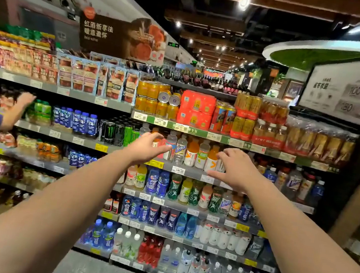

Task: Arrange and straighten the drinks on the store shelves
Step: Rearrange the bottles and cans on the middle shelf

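Head view: your left hand (pixel 149 148) and right hand (pixel 235 168) both reaching at second shelf (pixel 192 172), fingers spread, gripping nothing yet. Mixed bottles (pixel 191 152) between them near front edge look uneven, so barely started. Another person's arm (pixel 17 108) working far left, well apart.

Both hands, left hand (pixel 148 149) and right hand (pixel 236 169), reach with loosely spread fingers toward the bottles (pixel 191 152) on the shelf (pixel 187 171).
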The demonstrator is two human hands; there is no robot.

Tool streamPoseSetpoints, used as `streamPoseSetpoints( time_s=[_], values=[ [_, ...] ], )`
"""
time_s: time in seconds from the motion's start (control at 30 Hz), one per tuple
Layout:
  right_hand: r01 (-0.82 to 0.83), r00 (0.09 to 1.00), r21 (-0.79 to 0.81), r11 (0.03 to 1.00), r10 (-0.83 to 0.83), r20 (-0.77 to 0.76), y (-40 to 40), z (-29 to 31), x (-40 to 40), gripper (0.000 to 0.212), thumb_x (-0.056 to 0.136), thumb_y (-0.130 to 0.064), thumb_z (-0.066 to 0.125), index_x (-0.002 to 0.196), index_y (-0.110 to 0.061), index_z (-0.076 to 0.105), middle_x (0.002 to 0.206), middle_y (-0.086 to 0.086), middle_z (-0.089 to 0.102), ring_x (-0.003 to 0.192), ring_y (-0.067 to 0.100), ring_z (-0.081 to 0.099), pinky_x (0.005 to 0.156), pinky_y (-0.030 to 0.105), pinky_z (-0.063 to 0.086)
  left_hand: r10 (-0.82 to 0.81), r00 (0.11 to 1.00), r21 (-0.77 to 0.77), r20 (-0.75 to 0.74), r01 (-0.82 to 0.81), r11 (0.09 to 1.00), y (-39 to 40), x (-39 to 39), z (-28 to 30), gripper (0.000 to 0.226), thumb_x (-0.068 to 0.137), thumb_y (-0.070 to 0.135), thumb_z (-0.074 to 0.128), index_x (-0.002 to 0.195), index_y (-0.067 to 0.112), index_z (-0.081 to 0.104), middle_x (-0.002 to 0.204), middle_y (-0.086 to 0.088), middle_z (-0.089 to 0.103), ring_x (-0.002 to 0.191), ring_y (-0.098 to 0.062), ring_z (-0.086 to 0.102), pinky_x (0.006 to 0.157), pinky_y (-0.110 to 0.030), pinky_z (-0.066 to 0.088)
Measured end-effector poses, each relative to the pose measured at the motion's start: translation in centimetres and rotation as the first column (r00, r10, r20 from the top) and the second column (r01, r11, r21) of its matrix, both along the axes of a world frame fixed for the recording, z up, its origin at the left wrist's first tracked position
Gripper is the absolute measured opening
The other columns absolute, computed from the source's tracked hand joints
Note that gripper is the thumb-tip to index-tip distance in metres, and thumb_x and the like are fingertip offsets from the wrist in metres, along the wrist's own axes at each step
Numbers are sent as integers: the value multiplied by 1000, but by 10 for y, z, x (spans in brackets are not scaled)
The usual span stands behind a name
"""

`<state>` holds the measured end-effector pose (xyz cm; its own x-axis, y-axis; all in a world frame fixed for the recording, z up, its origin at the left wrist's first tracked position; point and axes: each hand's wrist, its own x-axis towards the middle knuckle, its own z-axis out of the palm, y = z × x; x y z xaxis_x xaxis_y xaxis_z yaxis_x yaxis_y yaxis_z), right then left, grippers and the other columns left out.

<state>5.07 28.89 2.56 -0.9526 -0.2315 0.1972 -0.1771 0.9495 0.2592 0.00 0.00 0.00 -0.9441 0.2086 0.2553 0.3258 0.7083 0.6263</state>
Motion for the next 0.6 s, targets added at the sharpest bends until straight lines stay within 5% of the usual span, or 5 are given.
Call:
streamPoseSetpoints(
  time_s=[0.6],
  values=[
    [46,997,-33,998,-44,56,22,-35,-179,80,90,-76,39,148,-21,39,150,7,42,138,28,36,114,42,31,-43,996,-56,79,47,997,29,-179,-31,72,90,69,53,147,26,43,145,-7,43,126,-25,51,99,-36,42]
  ],
)
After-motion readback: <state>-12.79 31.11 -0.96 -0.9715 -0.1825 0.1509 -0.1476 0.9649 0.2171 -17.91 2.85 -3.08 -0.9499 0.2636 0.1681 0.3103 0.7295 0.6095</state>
